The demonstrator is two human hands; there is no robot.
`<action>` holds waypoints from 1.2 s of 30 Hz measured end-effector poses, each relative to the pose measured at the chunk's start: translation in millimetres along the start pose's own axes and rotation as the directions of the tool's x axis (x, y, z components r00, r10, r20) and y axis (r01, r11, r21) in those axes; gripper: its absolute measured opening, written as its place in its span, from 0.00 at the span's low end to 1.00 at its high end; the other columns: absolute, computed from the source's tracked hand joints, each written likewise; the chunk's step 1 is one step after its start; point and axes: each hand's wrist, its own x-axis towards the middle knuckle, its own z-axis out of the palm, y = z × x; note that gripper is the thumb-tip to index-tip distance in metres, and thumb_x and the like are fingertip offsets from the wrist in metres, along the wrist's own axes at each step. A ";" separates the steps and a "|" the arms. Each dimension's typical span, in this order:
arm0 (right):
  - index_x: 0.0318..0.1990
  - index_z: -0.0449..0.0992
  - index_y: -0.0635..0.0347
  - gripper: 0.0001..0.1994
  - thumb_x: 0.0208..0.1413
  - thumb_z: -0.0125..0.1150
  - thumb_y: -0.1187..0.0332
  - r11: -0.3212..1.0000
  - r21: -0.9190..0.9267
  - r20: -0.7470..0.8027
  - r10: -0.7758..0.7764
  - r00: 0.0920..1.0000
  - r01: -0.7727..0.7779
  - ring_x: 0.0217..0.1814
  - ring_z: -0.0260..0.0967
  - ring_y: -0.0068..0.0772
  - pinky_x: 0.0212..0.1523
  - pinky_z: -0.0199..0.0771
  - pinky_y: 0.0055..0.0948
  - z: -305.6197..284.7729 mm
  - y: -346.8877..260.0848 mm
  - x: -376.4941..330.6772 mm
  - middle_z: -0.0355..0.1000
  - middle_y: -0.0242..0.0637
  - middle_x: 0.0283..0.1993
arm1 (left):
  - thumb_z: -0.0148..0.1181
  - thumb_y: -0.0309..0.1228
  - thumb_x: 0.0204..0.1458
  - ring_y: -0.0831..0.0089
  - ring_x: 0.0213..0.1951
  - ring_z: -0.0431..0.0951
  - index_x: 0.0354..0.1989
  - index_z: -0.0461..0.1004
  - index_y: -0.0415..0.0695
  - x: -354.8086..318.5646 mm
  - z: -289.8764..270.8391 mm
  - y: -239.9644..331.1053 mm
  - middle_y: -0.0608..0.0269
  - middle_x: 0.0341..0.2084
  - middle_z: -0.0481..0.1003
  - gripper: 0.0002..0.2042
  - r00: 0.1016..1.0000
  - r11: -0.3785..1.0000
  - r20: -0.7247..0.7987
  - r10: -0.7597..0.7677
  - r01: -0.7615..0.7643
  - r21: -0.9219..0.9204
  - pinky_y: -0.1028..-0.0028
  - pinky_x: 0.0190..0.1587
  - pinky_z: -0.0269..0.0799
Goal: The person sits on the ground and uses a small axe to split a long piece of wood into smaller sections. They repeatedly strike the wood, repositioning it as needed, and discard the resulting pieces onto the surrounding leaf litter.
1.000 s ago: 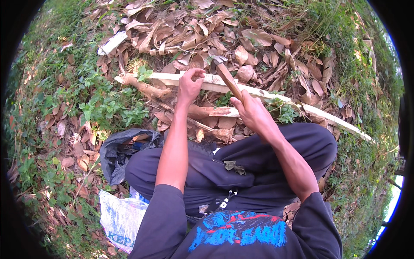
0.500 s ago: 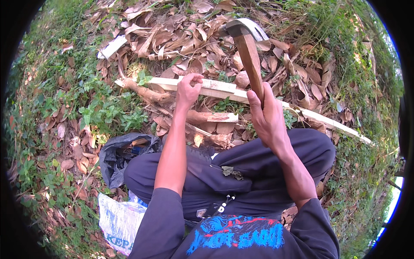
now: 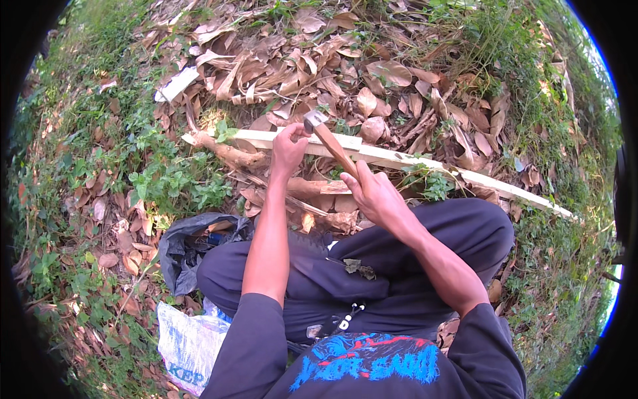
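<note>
My right hand (image 3: 377, 195) is wrapped round the wooden handle of a hammer (image 3: 337, 150). The hammer's metal head is low, right beside the fingers of my left hand (image 3: 288, 150). Those fingers are pinched together over a short pale wood piece (image 3: 347, 141); whatever they hold, if anything, is too small to make out. Under and along the short piece runs a long, narrow pale wood strip (image 3: 478, 178), reaching far to the right. Its left part lies by a thick brown branch (image 3: 232, 154).
A second cut branch (image 3: 309, 187) lies nearer my crossed legs. To the left are an open black plastic bag (image 3: 174, 249) with things in it and a white printed sack (image 3: 189, 339). A pale board (image 3: 177, 84) rests farther off among dry leaves (image 3: 292, 70) and green weeds.
The hammer has swung down and to the left, from raised high to beside my left fingers. My right hand has dropped with it; my left hand stays pinched at the wood.
</note>
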 end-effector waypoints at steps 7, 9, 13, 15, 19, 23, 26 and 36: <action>0.42 0.62 0.60 0.18 0.69 0.47 0.52 0.998 0.047 -0.146 -0.025 0.989 0.032 0.27 0.63 0.66 0.31 0.61 0.55 -33.0 -17.8 -7.1 0.67 0.57 0.22 | 0.53 0.17 0.48 0.80 0.34 0.78 0.43 0.78 0.38 3.7 3.1 -12.3 0.64 0.32 0.81 0.14 0.999 0.999 0.012 0.031 -0.031 -0.040 0.79 0.38 0.72; 0.42 0.62 0.62 0.19 0.69 0.46 0.52 0.992 0.103 -0.196 -0.046 0.980 0.068 0.27 0.63 0.64 0.31 0.61 0.54 -37.7 -16.5 -7.8 0.66 0.55 0.22 | 0.53 0.18 0.48 0.80 0.34 0.78 0.43 0.78 0.38 4.7 5.4 -10.8 0.64 0.31 0.81 0.14 1.000 0.999 0.008 0.018 -0.018 -0.027 0.79 0.38 0.72; 0.44 0.66 0.64 0.17 0.70 0.47 0.55 0.987 0.135 -0.284 -0.042 0.958 0.083 0.22 0.65 0.56 0.26 0.62 0.46 -45.0 -27.9 -10.3 0.65 0.50 0.20 | 0.54 0.18 0.49 0.80 0.33 0.79 0.43 0.79 0.39 2.7 1.6 -14.3 0.64 0.31 0.81 0.14 0.998 0.997 -0.005 0.065 -0.065 0.028 0.79 0.36 0.72; 0.46 0.67 0.64 0.17 0.70 0.47 0.55 0.992 0.099 -0.315 -0.041 0.948 0.076 0.22 0.68 0.55 0.25 0.64 0.44 -45.3 -26.2 -8.6 0.67 0.50 0.20 | 0.54 0.21 0.47 0.73 0.35 0.80 0.41 0.79 0.39 2.9 2.0 -12.4 0.61 0.31 0.81 0.14 1.000 1.000 -0.006 0.022 -0.022 0.000 0.74 0.39 0.73; 0.41 0.63 0.64 0.18 0.69 0.48 0.54 0.997 0.017 -0.375 -0.067 0.925 0.079 0.24 0.69 0.64 0.24 0.64 0.54 -24.4 -13.7 6.6 0.67 0.55 0.17 | 0.54 0.22 0.46 0.70 0.35 0.80 0.41 0.79 0.38 2.9 3.7 -10.8 0.59 0.31 0.81 0.14 1.000 1.000 -0.004 0.012 -0.012 -0.014 0.72 0.40 0.74; 0.43 0.68 0.68 0.22 0.68 0.47 0.51 0.962 -0.268 -0.020 0.051 0.999 -0.054 0.32 0.73 0.64 0.35 0.73 0.57 4.9 27.7 5.4 0.70 0.62 0.27 | 0.54 0.21 0.48 0.74 0.34 0.80 0.42 0.79 0.38 4.1 5.6 -8.0 0.61 0.31 0.81 0.13 1.000 0.997 0.019 -0.001 0.003 -0.075 0.74 0.39 0.74; 0.42 0.66 0.66 0.21 0.68 0.47 0.52 0.979 -0.200 -0.059 0.039 0.998 -0.050 0.31 0.71 0.69 0.34 0.71 0.58 -1.6 9.2 1.9 0.70 0.63 0.26 | 0.53 0.20 0.48 0.75 0.35 0.80 0.42 0.79 0.38 3.3 -0.4 -12.2 0.61 0.31 0.81 0.13 1.000 0.992 0.012 -0.004 0.005 -0.125 0.76 0.38 0.74; 0.43 0.64 0.63 0.15 0.69 0.49 0.57 0.990 0.033 -0.425 -0.109 0.899 0.135 0.26 0.70 0.64 0.27 0.66 0.53 -37.4 -20.8 7.4 0.70 0.56 0.21 | 0.52 0.19 0.48 0.81 0.32 0.77 0.43 0.79 0.38 1.8 0.6 -6.7 0.64 0.31 0.81 0.15 0.999 0.998 0.016 -0.032 0.033 -0.056 0.80 0.35 0.70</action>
